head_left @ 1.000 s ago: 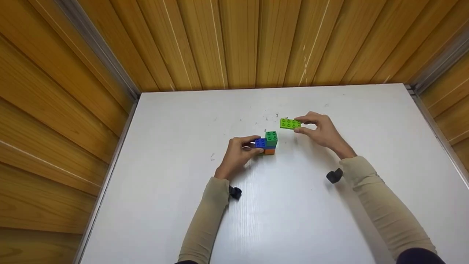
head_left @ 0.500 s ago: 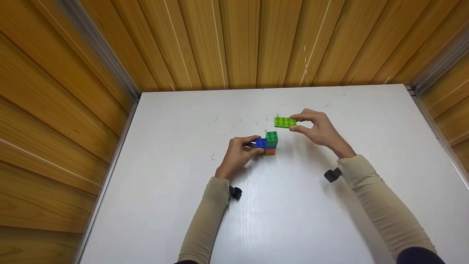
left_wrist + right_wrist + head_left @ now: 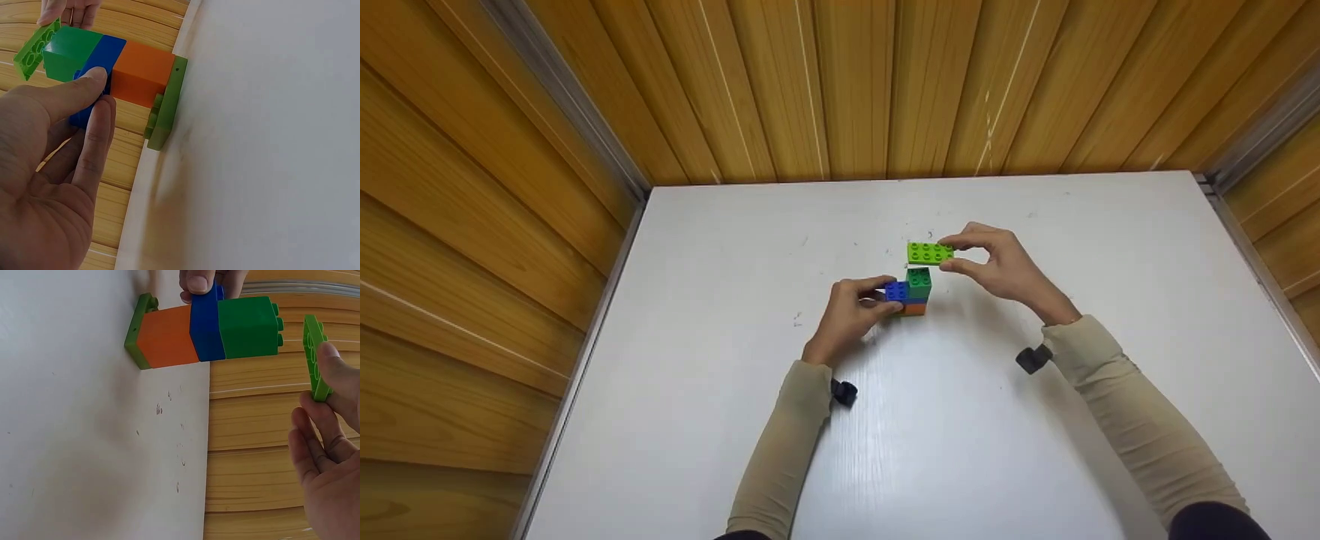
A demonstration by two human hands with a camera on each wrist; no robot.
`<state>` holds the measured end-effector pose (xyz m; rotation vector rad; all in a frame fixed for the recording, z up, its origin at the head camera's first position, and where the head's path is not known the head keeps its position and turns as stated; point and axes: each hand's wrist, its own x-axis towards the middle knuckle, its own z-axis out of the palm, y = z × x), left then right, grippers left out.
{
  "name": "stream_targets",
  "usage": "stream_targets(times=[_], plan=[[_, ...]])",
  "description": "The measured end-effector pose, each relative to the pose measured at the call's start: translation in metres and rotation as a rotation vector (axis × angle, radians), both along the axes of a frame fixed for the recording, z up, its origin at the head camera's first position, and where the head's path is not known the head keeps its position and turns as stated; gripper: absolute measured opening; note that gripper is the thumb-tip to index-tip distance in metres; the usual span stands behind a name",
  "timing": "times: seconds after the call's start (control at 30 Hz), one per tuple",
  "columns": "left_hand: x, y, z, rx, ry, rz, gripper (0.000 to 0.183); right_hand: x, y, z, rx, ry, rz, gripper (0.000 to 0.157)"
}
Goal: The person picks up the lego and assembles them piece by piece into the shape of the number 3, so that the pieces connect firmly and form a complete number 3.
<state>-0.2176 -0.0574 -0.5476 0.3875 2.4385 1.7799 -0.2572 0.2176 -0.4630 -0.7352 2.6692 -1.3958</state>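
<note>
A stack of building bricks stands on the white table. Lowest is a flat green brick (image 3: 166,115), then an orange brick (image 3: 167,336), a flat blue brick (image 3: 206,329) that juts out to the left, and a dark green brick (image 3: 247,327) on top. My left hand (image 3: 844,315) pinches the jutting end of the blue brick between thumb and fingers. In my right hand (image 3: 1005,262), a flat lime green brick (image 3: 926,253) is held by one end, studs up. In the right wrist view a gap separates it from the studs of the dark green brick.
The white table (image 3: 697,262) carries small dark scuff marks. Wood-look panels (image 3: 851,90) rise behind it and at the sides. A small black device (image 3: 844,393) sits at the left wrist, another black device (image 3: 1033,358) at the right.
My right hand has moved left with the lime green brick, bringing it from beside the stack to over its top. The left hand keeps its hold on the blue brick.
</note>
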Motion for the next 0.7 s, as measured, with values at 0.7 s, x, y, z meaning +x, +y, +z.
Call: stream_targets(times=[0.7], plan=[[0.0,0.001,0.0,0.0,-0.006,-0.001,0.046,0.004,-0.013,-0.003,0.014,0.003,0.051,0.034]])
